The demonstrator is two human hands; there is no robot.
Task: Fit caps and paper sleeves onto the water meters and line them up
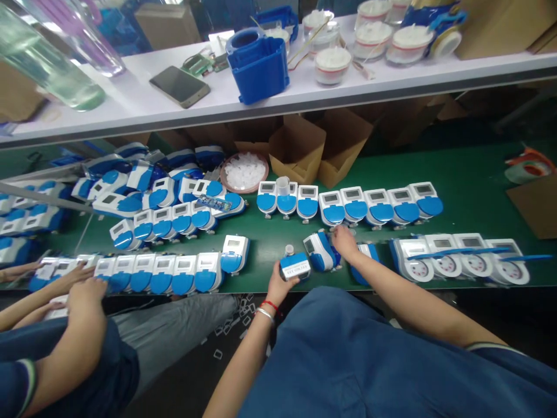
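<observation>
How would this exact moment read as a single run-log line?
left hand: holds blue-and-white meter | right hand: rests on tilted meter | surface: green bench | nearby: co-worker's hand

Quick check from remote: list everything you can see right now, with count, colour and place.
meters: dozens, white and blue, in rows and a pile on the green table
held meter: one, blue and white, near table edge
tilted meter: one, white and blue, beside held meter
dish: one, pink, holding white parts, mid table
boxes: two, brown, open, behind the rows
housing: one, blue, on white shelf
phone: one, grey, on shelf
co-worker's hand: on the front left row
left hand: grips held meter
right hand: touches tilted meter
</observation>
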